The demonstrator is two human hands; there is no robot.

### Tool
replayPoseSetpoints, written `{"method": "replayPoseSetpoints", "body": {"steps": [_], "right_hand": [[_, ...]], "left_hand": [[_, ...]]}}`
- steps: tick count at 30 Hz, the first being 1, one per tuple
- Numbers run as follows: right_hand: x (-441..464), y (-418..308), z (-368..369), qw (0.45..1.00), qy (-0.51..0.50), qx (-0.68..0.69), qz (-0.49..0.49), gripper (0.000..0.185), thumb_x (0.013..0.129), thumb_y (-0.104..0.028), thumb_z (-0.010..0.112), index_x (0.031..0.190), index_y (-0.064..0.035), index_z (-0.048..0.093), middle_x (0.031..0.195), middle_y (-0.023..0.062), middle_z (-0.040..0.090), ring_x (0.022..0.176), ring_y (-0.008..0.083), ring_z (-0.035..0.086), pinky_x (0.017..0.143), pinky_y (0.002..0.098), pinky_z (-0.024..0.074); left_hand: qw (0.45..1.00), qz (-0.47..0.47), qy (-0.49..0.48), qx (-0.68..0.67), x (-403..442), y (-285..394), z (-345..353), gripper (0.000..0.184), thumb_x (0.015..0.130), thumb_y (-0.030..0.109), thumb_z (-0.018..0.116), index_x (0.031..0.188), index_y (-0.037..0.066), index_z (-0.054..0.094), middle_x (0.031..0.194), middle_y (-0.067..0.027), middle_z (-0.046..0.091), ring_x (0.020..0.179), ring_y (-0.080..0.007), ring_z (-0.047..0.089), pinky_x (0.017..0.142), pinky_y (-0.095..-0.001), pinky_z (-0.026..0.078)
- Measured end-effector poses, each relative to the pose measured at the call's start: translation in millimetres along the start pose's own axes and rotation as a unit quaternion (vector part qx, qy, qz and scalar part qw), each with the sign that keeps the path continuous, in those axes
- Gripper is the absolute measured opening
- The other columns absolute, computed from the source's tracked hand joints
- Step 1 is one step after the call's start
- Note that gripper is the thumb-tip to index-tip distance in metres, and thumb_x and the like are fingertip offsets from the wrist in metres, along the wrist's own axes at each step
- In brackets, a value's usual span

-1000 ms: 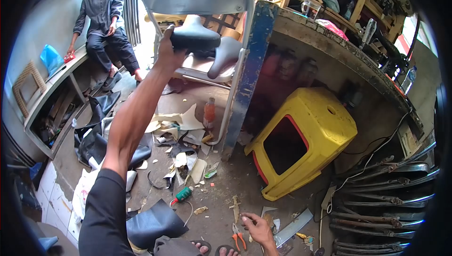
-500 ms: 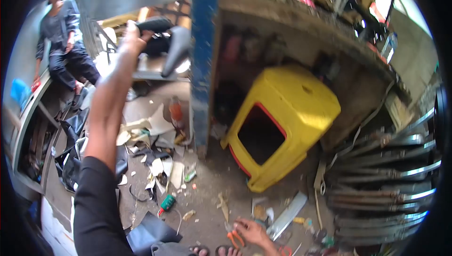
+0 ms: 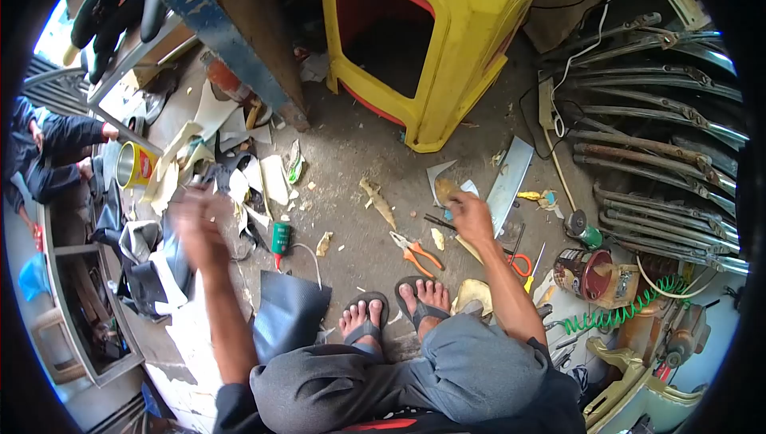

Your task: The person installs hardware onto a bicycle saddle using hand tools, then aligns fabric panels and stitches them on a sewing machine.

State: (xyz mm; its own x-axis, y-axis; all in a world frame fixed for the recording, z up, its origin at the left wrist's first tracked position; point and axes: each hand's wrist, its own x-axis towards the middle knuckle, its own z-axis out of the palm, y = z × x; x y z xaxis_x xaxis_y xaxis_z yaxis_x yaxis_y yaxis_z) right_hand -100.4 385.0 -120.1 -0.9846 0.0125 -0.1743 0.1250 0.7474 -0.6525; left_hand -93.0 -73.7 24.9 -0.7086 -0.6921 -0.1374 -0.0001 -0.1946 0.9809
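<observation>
My left hand (image 3: pixel 199 222) is smeared by motion above the scraps at the left, so its fingers cannot be made out. My right hand (image 3: pixel 471 217) reaches over the floor with bent fingers, apparently holding nothing. Beside its fingertips lie a brownish scrap (image 3: pixel 444 189) and a thin dark rod (image 3: pixel 436 220); whether they touch is unclear. A flat metal strip (image 3: pixel 511 183) lies just beyond that hand. Nearer my feet are orange-handled pliers (image 3: pixel 416 253), their jaws apart, and a dark sheet of material (image 3: pixel 290 310).
A yellow plastic stool (image 3: pixel 471 43) stands ahead, right of a blue post (image 3: pixel 215 23). Curved metal bars (image 3: pixel 646 155) are stacked at the right, above a paint can (image 3: pixel 582 273) and a green coiled hose (image 3: pixel 610 318). Another person (image 3: pixel 60 143) sits at the far left.
My view has tilted downward. My left hand has come down from the black padded part at the upper left. My right hand has moved away from the pliers towards the metal strip.
</observation>
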Motion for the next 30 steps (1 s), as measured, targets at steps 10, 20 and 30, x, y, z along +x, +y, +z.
{"method": "replayPoseSetpoints", "body": {"steps": [10, 20, 30], "right_hand": [[-16.2, 12.7, 53.3, 0.972, -0.036, -0.189, -0.132, 0.021, 0.087, -0.014, 0.065, 0.106, -0.0048, 0.065, 0.103, 0.0174, 0.064, 0.099, 0.0409, 0.063, 0.083, 0.0534, 0.0515], [-54.6, -135.8, -37.3, 0.971, -0.026, 0.053, -0.232, 0.024, 0.09, -0.006, 0.066, 0.113, -0.0005, 0.062, 0.104, 0.0215, 0.063, 0.088, 0.0402, 0.066, 0.073, 0.0435, 0.055], [-60.6, -49.1, 49.6, 0.986, -0.079, -0.016, -0.143, 0.05, 0.091, -0.03, 0.072, 0.132, -0.0036, 0.058, 0.113, 0.0175, 0.062, 0.104, 0.0358, 0.063, 0.085, 0.0452, 0.0526]], "left_hand": [[0.817, -0.25, -0.433, 0.286, -159.2, -139.0, 32.0, 0.027, 0.103, 0.019, 0.057, 0.121, 0.0, 0.06, 0.107, -0.0114, 0.067, 0.089, -0.018, 0.068, 0.073, -0.0315, 0.057], [0.815, -0.099, -0.536, 0.196, -197.7, -151.3, 87.5, 0.048, 0.101, 0.029, 0.063, 0.138, 0.001, 0.053, 0.116, -0.0154, 0.067, 0.106, -0.0181, 0.063, 0.086, -0.0352, 0.054], [0.899, 0.035, -0.418, 0.127, -158.0, -101.1, 56.9, 0.023, 0.108, 0.017, 0.051, 0.114, 0.002, 0.067, 0.083, -0.0048, 0.065, 0.079, -0.0113, 0.062, 0.073, -0.0267, 0.05]]}}
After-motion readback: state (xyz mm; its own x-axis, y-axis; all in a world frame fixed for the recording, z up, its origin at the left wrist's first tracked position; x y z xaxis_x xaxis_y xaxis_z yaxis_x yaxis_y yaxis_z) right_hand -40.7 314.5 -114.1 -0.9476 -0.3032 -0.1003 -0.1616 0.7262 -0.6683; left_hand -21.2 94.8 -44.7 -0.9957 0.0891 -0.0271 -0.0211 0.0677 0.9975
